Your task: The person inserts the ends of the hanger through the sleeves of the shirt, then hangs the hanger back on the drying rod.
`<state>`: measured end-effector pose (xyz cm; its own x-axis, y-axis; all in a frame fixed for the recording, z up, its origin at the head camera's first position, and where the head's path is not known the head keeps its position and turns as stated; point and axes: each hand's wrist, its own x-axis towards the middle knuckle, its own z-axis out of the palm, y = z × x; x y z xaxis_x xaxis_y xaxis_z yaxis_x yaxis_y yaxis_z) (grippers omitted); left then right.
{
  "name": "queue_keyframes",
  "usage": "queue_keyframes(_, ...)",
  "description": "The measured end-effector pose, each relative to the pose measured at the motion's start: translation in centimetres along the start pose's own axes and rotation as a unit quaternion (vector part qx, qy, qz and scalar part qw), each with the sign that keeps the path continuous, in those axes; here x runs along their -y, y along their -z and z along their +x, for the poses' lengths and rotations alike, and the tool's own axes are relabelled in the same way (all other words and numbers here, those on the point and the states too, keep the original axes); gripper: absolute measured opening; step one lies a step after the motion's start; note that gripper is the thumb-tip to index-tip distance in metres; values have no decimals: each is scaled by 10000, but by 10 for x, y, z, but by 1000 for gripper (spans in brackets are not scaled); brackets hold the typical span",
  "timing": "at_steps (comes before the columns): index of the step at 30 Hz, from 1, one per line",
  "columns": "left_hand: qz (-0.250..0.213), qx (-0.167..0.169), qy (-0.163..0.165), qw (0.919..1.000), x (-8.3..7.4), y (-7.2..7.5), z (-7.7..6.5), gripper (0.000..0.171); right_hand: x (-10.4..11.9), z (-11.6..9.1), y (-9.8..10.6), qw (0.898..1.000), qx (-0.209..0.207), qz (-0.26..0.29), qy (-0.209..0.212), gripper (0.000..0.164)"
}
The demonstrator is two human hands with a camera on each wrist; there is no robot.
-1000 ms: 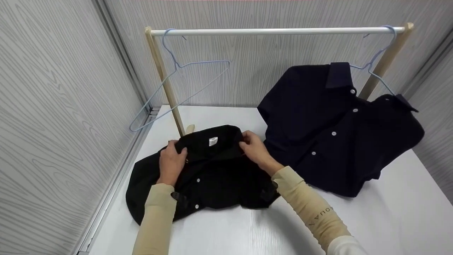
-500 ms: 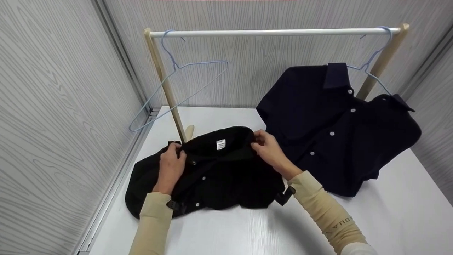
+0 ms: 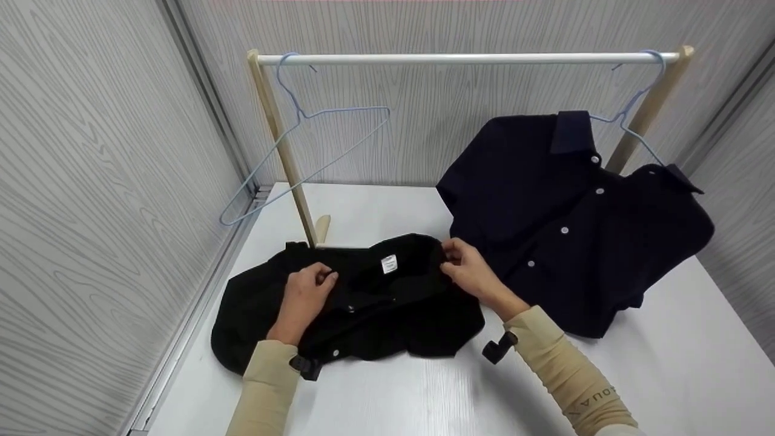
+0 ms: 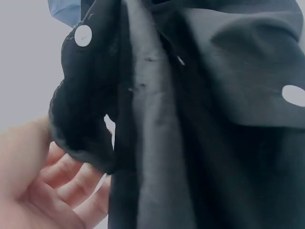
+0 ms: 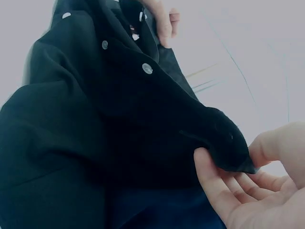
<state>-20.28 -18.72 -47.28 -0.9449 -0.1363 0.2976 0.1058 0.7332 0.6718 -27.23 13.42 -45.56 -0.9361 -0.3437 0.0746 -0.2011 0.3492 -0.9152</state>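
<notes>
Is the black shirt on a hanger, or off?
Off: the black shirt lies on the white table, the right hand pinches its collar, and the left blue hanger hangs bare.

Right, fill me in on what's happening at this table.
A person's left hand and right hand hold a black shirt near its collar, where a white label shows inside. The shirt lies on the white table. Behind it, a navy shirt hangs on a blue hanger at the right end of the rail. At the left end, a second hanger hangs bare.
</notes>
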Motion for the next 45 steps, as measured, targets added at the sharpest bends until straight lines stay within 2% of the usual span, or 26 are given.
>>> queue_keyframes(5,158,-39,23,9999,5,-2,-2,10,-4,-3,0,9999,53,134,-17,32)
queue_keyframes(14,91,-69,197,9997,5,-3,-4,13,-13,-8,0,9979,296,518,-258,30)
queue_keyframes(18,23,-257,84,9996,3,-3,-5,15,-15,-12,1,9955,299,778,-450,29)
queue_keyframes(21,18,-279,18,9996,1,-5,-4,17,-17,-14,1,9936,229,900,-645,29)
queue_keyframes(26,143,-99,77,9998,0,-8,-4,17,-21,-15,-3,9907,328,1078,-757,24)
queue_keyframes(33,382,36,-43,9993,-3,-4,-5,10,-19,-15,-7,9834,401,1623,-705,16)
queue_keyframes(39,577,551,-10,9968,-3,0,-7,7,-15,-15,-8,9827,399,1651,-742,16)
queue_keyframes(45,675,671,22,9955,-7,8,-7,9,-16,-15,-8,9828,382,1656,-721,16)
